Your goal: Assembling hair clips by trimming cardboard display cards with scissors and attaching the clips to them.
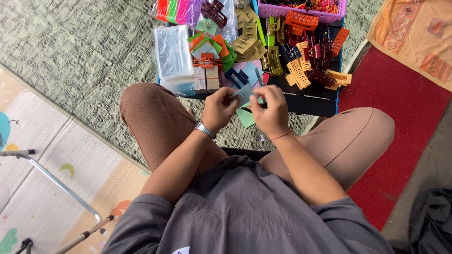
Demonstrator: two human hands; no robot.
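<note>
Blue card (245,92), pinched between 2 hands' fingers (235,99)

Pink basket (301,11) cut off by the top edge

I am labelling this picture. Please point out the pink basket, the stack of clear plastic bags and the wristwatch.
pink basket (301,14), head view, on its front wall.
stack of clear plastic bags (172,54), head view, top sheet.
wristwatch (205,130), head view, metal band.
</note>
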